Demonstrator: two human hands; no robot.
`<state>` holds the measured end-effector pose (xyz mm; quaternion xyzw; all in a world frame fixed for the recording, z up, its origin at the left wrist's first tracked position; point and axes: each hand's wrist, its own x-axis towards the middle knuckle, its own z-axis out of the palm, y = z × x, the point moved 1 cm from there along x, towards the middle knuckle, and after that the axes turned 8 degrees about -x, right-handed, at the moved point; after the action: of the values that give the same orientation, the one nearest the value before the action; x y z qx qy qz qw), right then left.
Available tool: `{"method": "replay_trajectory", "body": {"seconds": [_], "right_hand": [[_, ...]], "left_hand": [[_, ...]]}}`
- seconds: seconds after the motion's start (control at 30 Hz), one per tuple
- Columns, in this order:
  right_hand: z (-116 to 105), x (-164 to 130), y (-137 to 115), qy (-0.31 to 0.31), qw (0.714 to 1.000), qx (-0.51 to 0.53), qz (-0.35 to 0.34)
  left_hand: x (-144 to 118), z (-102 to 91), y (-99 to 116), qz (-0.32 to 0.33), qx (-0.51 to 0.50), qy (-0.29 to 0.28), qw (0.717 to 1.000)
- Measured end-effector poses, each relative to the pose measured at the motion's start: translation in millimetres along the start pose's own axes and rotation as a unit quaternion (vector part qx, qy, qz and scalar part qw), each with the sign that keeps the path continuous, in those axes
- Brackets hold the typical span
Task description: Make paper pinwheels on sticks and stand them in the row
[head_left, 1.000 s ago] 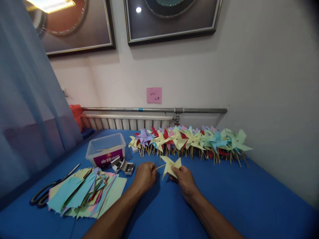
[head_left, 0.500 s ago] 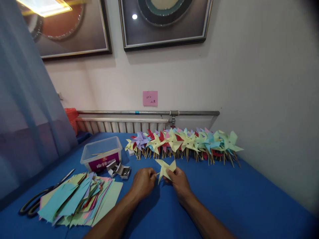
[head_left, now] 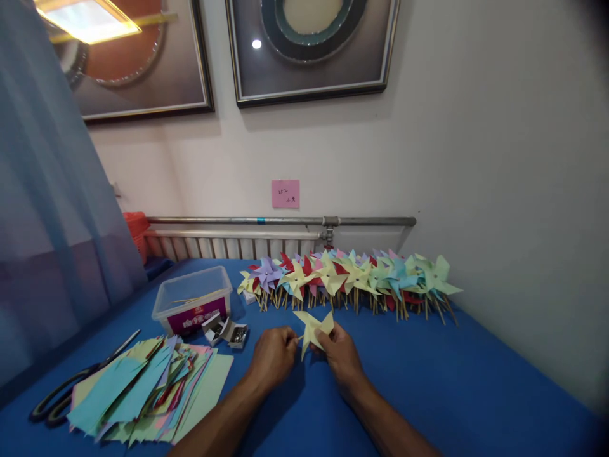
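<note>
Above the blue tabletop, my right hand [head_left: 339, 352] pinches a pale yellow paper pinwheel [head_left: 311, 330] with the thumb on its front. My left hand [head_left: 273, 352] is closed around a thin wooden stick [head_left: 299, 338]; only a short end shows, pointing at the pinwheel, and whether it joins the paper I cannot tell. Behind both hands lies a long row of finished pinwheels [head_left: 330, 273] in yellow, red, purple, blue and green, on wooden sticks. Two small open boxes [head_left: 235, 334] of metal pins sit left of my left hand.
A clear plastic tub [head_left: 164, 301] with a few sticks stands at the left. In front of it are a pile of coloured paper pieces [head_left: 143, 387] and black-handled scissors [head_left: 85, 381]. The blue-covered table [head_left: 428, 381] meets the wall, where a pipe [head_left: 238, 221] runs along the back.
The camera view has tilted up slightly, so everything sits a little lower in the picture. Both hands keep their hold, with hardly any movement against the table.
</note>
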<state>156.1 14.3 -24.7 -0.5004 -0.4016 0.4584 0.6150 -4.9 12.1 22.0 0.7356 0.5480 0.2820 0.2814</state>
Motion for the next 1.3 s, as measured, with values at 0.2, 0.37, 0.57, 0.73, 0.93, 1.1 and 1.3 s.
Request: {"method": "replay_trajectory", "body": {"seconds": [0.2, 0.37, 0.57, 0.73, 0.93, 1.1, 1.3], "right_hand": [[-1, 0, -3, 0.000, 1.000, -0.007, 0.002], [-1, -2, -5, -0.009, 1.000, -0.020, 0.003], [1, -2, -1, -0.014, 1.000, -0.013, 0.013], [2, -3, -1, -0.026, 0.999, -0.017, 0.006], [3, -5, -1, -0.041, 0.999, -0.018, -0.004], [6, -9, -2, -0.049, 0.999, -0.016, 0.010], [10, -12, 0, -0.066, 0.998, -0.007, 0.015]], "left_hand": [[1, -6.6, -5, 0.001, 0.089, -0.021, 0.996], [1, -20.0, -9, -0.003, 0.272, -0.072, 0.960], [5, -55.9, -18, -0.049, 0.314, -0.029, 0.948], [13, -78.7, -38, -0.118, 0.346, -0.009, 0.931], [16, -79.3, -51, -0.133, 0.305, -0.017, 0.943], [16, -85.9, -55, -0.134, 0.302, -0.031, 0.943], [17, -91.3, -62, -0.129, 0.308, -0.043, 0.942]]}}
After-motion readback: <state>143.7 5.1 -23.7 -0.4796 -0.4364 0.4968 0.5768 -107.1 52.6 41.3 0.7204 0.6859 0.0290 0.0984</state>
